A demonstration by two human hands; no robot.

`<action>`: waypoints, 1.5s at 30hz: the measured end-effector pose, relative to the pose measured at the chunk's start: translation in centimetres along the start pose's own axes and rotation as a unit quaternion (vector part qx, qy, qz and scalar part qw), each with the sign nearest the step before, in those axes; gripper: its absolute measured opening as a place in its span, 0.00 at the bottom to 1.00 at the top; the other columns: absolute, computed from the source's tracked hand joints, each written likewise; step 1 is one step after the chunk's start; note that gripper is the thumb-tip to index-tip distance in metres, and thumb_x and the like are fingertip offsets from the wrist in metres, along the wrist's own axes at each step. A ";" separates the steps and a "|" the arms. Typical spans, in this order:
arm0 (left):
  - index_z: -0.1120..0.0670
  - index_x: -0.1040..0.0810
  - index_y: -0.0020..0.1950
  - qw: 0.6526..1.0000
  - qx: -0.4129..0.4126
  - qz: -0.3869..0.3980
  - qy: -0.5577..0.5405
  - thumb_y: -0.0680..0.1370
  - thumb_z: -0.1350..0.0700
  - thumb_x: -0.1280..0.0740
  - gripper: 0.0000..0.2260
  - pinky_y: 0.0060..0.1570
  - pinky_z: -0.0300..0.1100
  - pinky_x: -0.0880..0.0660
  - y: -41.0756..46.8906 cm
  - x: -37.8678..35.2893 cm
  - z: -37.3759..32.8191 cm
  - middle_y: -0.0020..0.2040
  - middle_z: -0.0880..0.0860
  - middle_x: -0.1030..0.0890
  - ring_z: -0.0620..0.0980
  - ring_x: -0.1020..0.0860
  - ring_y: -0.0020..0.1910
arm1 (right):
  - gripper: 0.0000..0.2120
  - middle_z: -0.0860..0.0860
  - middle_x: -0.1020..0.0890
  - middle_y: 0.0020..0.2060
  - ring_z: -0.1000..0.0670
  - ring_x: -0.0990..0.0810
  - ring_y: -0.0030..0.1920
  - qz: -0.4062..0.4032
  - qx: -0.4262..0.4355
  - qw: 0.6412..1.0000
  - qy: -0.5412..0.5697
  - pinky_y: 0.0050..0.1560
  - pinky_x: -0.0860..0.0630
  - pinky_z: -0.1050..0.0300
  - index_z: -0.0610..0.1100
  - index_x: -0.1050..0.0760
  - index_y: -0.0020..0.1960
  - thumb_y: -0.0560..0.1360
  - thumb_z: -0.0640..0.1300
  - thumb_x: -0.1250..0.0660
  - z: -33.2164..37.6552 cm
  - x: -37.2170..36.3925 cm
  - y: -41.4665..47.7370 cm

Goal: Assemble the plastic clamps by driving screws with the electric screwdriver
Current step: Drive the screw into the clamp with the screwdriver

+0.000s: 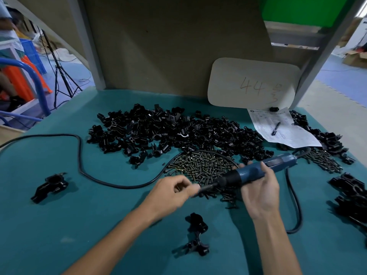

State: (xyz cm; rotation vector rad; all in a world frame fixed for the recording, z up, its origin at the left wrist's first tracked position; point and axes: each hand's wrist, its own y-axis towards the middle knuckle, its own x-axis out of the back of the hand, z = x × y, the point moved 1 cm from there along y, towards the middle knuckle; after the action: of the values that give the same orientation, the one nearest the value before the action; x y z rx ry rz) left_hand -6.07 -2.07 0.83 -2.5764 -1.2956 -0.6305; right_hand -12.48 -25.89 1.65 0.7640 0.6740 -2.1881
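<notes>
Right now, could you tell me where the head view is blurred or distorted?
Head view: the left hand is motion-blurred where it meets the bit, hiding what it pinches; the right hand and electric screwdriver look sharper; wide-angle distortion leans the frame post; soft light, faint shadow beside the clamp.

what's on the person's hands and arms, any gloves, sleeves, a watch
Nothing worn shows. The left hand and right hand are ungloved, with no rings visible. The left forearm and right forearm are bare to the picture's bottom edge: no sleeves, watch or wristband.
</notes>
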 end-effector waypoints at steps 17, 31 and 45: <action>0.50 0.19 0.62 0.987 0.119 0.063 -0.082 0.81 0.57 0.32 0.10 0.40 0.38 0.23 0.1 0.6 0.4 0.47 0.53 0.15 0.42 0.21 0.36 | 0.23 0.44 0.20 0.49 0.39 0.24 0.50 -0.083 0.096 0.632 -0.764 0.52 0.27 0.45 0.40 0.25 0.64 0.77 0.54 0.28 6.3 5.6 -1.2; 0.60 0.24 0.62 0.930 0.164 0.059 -0.325 0.84 0.60 0.38 0.08 0.42 0.45 0.19 0.3 0.2 -2.1 0.41 0.55 0.17 0.50 0.19 0.39 | 0.17 0.60 0.18 0.63 0.60 0.23 0.66 0.332 0.022 0.790 -0.515 0.65 0.26 0.63 0.53 0.24 0.68 0.84 0.39 0.37 -3.3 -1.6 -5.4; 0.40 0.22 0.62 0.994 0.051 -0.004 -0.095 0.68 0.47 0.19 0.24 0.51 0.29 0.26 -0.4 0.1 -2.1 0.60 0.41 0.22 0.36 0.21 0.54 | 0.08 0.53 0.13 0.49 0.53 0.15 0.53 0.200 0.056 0.852 -0.481 0.57 0.19 0.50 0.55 0.17 0.55 0.81 0.43 0.31 -4.3 -1.1 -5.5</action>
State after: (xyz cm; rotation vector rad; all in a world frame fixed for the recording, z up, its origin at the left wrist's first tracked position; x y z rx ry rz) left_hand -6.90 -2.50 2.74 -2.5990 -1.3572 -0.3186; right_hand -14.65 -19.20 0.74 -0.1943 -0.1295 -1.8869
